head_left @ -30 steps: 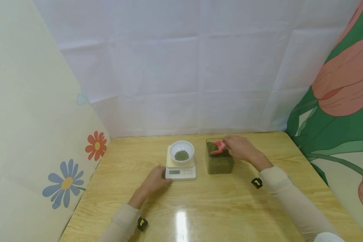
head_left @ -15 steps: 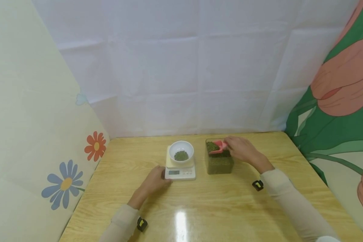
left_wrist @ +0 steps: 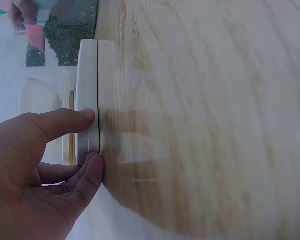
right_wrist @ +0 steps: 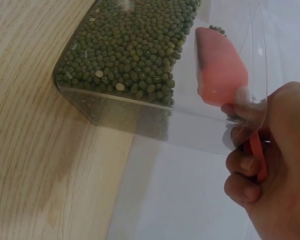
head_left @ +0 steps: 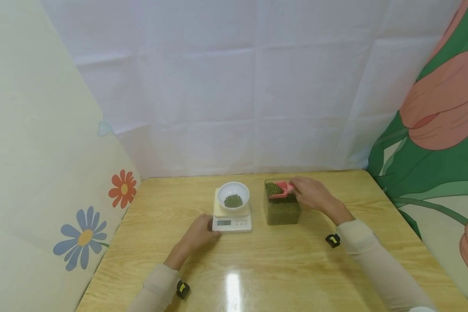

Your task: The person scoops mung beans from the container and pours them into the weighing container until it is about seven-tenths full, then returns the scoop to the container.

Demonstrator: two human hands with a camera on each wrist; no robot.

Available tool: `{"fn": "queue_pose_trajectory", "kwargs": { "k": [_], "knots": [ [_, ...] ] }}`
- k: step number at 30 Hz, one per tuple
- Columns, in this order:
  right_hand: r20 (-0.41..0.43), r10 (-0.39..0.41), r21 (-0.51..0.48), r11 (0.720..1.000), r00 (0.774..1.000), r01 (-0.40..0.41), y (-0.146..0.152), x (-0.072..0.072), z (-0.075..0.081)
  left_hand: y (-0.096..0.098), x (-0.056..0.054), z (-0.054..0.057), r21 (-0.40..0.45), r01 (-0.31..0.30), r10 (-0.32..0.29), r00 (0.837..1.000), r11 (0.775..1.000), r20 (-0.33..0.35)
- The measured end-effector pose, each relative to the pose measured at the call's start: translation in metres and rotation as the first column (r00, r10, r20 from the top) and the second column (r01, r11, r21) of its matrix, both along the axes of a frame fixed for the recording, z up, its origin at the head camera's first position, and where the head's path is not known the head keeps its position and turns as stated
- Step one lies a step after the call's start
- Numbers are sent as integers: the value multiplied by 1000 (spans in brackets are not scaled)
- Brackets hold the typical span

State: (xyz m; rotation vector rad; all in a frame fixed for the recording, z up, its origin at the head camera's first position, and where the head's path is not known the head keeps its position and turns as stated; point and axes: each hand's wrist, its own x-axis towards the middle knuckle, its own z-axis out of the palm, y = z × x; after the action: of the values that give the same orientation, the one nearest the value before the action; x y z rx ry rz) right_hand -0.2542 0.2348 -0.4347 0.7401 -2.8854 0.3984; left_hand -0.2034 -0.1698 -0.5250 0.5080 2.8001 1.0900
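My right hand (head_left: 311, 193) grips the handle of a pink scoop (right_wrist: 221, 70), its fingers curled round it. The scoop, heaped with green mung beans (head_left: 274, 189), is above the bean surface and within the walls of a clear plastic box (head_left: 282, 214). More mung beans (right_wrist: 130, 52) fill the lower part of the box. With thumb and fingers, my left hand (head_left: 198, 234) holds the near left corner of a white kitchen scale (left_wrist: 86, 100). On the scale's platform stands a white bowl (head_left: 226, 189) with a small pile of beans (head_left: 233, 200) in it. The display digits are unreadable.
The scale and box stand side by side on a wood-grain table (head_left: 257, 268), a small gap between them. A white cloth (head_left: 203, 108) hangs behind the table's far edge. Flower-printed sheets flank it on both sides.
My right hand has raised the scoop slightly inside the box, and the beans in it show more plainly. The left hand has kept its place at the scale.
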Motion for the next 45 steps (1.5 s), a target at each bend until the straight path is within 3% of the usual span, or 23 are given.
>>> {"fn": "queue_pose_trajectory", "kwargs": {
  "k": [20,27,45],
  "knots": [
    [-1,-6,-28,1000,1000,6,2,4,8,-1,0,1,3,1,-1,1000,1000,23],
    [16,-14,-45,999,1000,14,3,6,8,0,0,0,-3,27,-27,1000,1000,0],
    [11,-32,-56,998,999,32,8,8,8,1,0,3,-7,13,-12,1000,1000,16]
  ]
}}
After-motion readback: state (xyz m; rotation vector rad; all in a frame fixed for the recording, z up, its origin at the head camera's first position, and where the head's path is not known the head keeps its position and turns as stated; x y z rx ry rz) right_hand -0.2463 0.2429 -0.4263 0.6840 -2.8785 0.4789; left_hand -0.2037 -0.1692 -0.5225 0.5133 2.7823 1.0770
